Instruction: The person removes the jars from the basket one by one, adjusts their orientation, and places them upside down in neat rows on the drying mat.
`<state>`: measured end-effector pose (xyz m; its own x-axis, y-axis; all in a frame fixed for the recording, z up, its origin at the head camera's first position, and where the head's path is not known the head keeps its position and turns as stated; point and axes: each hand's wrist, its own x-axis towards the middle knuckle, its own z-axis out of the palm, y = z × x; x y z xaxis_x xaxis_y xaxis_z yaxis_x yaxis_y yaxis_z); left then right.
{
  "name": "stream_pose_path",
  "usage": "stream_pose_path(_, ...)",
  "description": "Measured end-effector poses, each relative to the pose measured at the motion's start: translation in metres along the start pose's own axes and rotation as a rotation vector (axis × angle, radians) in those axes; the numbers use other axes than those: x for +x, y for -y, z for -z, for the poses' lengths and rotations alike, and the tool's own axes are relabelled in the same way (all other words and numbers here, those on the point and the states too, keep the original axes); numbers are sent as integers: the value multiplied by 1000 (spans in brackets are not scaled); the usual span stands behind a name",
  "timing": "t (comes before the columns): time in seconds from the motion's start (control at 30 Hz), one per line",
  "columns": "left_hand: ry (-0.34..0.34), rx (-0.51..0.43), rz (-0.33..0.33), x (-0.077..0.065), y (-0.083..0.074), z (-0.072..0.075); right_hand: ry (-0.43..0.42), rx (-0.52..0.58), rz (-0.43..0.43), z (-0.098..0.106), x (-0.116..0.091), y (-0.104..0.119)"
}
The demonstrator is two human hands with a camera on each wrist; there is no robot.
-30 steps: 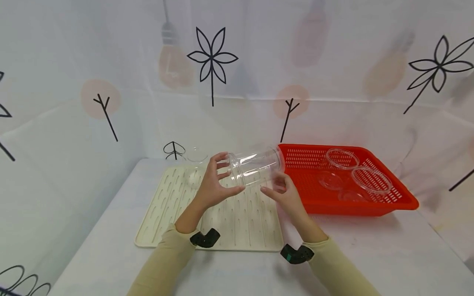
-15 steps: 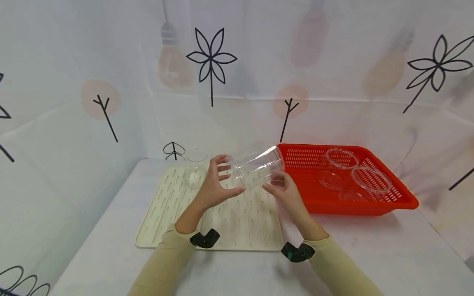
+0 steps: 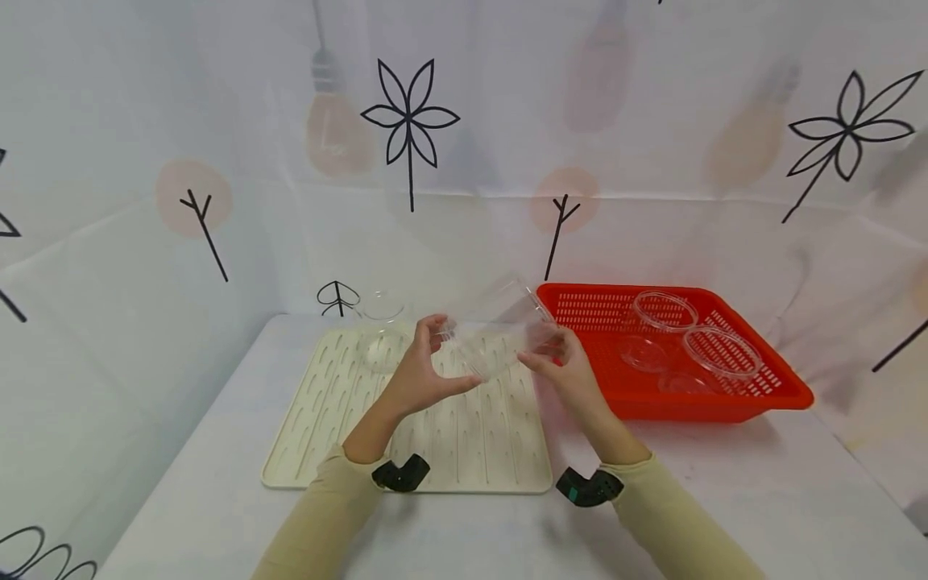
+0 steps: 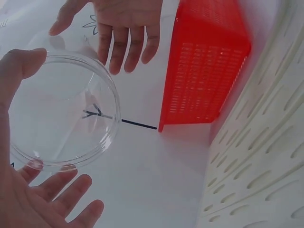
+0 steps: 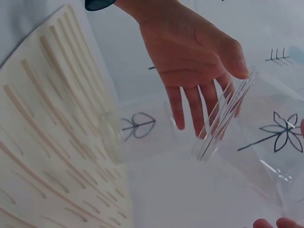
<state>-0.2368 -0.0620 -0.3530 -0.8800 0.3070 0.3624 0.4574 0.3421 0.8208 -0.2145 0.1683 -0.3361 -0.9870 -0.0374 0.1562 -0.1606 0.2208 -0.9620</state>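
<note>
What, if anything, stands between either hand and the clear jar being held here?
Nothing visible: the left hand grips the clear jar at its ridged end, and the right hand holds the other end. The red basket sits off to the right.

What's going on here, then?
A person is holding a clear jar tilted in the air, left hand at its ridged rim and right hand at the other end. A second clear container stands toward the back of a cream ribbed mat. On the person's right, a red basket holds several clear round pieces.
</note>
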Motion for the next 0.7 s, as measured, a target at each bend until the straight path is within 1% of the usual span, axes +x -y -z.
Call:
stream_pose_path(0.17,23,23,68,-1,2,-2,10,14,19,-1,1,5)
stream_pose_path(0.27,35,38,87,-2,3,-5,20,30,40,-2,1,9)
stream_pose_path(0.47,56,57,77,-4,3,-7,55,68,101,-4,3,15)
stream_pose_path(0.6,66,67,77,-5,5,-8,69,56,110,-5,3,18)
stream_pose_path(0.7,79,78,98,-6,5,-8,83,44,113,-6,2,20)
